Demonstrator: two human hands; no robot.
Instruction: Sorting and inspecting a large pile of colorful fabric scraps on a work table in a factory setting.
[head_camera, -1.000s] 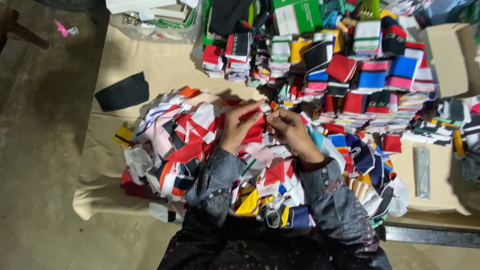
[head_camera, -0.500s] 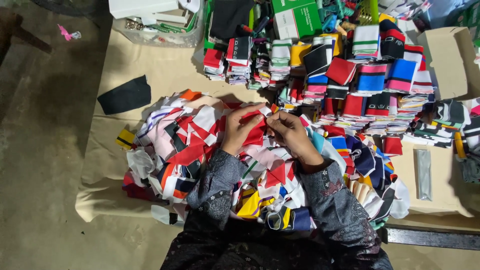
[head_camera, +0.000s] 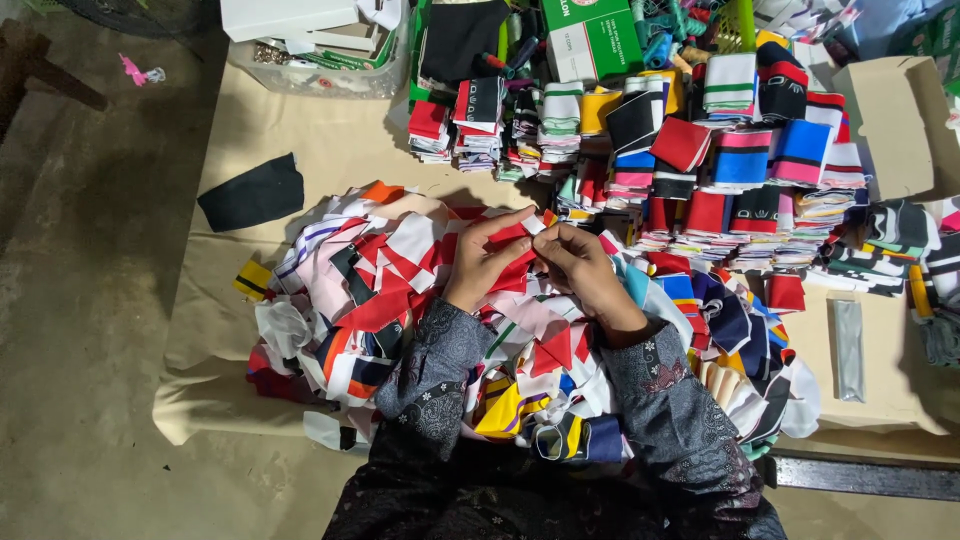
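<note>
Both my hands meet over a loose heap of coloured fabric scraps (head_camera: 400, 290) on a beige sheet (head_camera: 330, 160). My left hand (head_camera: 485, 262) pinches a small red fabric piece (head_camera: 517, 252) from the left. My right hand (head_camera: 585, 268) grips the same red piece from the right, fingers curled around it. My patterned grey sleeves run down toward the bottom edge. Behind the hands, neat stacks of folded fabric pieces (head_camera: 700, 170) in red, blue, black and white stand in rows.
A black cloth piece (head_camera: 252, 195) lies alone at the left. A clear bin with white boxes (head_camera: 320, 45) and a green box (head_camera: 592, 38) sit at the back. A cardboard box (head_camera: 895, 125) is at the right, a grey flat packet (head_camera: 848, 348) near it. Bare concrete floor (head_camera: 90, 300) spreads left.
My hands stay together on the red piece; fingers shifted slightly, with the left fingers now stretched out along it.
</note>
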